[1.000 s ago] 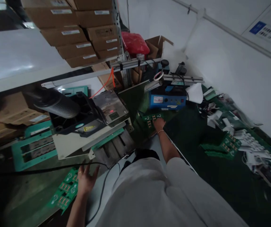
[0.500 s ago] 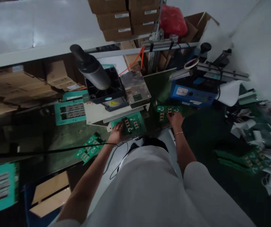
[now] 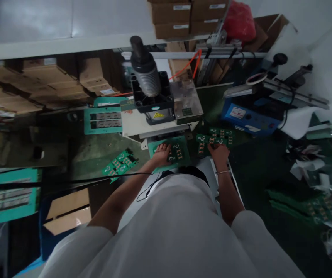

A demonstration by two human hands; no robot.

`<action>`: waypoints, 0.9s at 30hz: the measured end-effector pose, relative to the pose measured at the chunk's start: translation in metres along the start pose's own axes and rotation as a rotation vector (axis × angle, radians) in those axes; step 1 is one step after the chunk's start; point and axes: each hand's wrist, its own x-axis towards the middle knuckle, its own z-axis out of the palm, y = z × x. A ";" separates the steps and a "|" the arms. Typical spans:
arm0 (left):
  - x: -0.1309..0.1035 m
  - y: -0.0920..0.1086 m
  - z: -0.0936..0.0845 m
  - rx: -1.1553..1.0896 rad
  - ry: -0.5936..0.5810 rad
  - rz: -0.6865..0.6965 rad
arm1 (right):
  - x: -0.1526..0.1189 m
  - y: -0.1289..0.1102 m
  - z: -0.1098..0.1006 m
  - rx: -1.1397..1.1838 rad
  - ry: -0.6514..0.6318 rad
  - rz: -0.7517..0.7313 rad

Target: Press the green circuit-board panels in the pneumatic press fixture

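My left hand point(image 3: 162, 155) lies flat, fingers stretched out, on a green circuit board point(image 3: 178, 151) with copper-coloured patches. That board sits in a teal fixture plate point(image 3: 185, 144) at the front of a press point(image 3: 150, 83). To the right, my right hand point(image 3: 219, 153) has its fingers bent over the near edge of another circuit board point(image 3: 201, 145), which it seems to grip. Just behind that one, partly overlapped, is a further circuit board point(image 3: 222, 133). More circuit boards point(image 3: 121, 164) lie on the bench to the left of my left hand.
Teal fixture plates point(image 3: 104, 119) lie left of the press and at the far left. A blue machine point(image 3: 248, 116) stands at the right, with stacked circuit boards point(image 3: 319, 208) below it. A black cable point(image 3: 96, 178) crosses in front of my left arm. Cardboard boxes point(image 3: 53, 75) fill the back shelf.
The camera view has shifted, so the scene sits further right. The board at my right hand has come slightly toward me, and another board shows behind it. My left hand stays on its board.
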 end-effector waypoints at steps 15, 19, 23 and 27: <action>-0.193 -0.199 0.023 -0.008 0.170 -0.443 | -0.072 -0.128 0.035 -0.178 -0.254 -0.352; -0.190 -0.199 0.034 -0.037 0.204 -0.453 | -0.082 -0.164 0.049 -0.183 -0.307 -0.415; -0.156 -0.188 0.033 -0.077 0.237 -0.412 | -0.081 -0.179 0.058 -0.216 -0.346 -0.480; -0.104 -0.150 0.026 -0.179 0.245 -0.128 | -0.076 -0.182 0.059 -0.257 -0.386 -0.562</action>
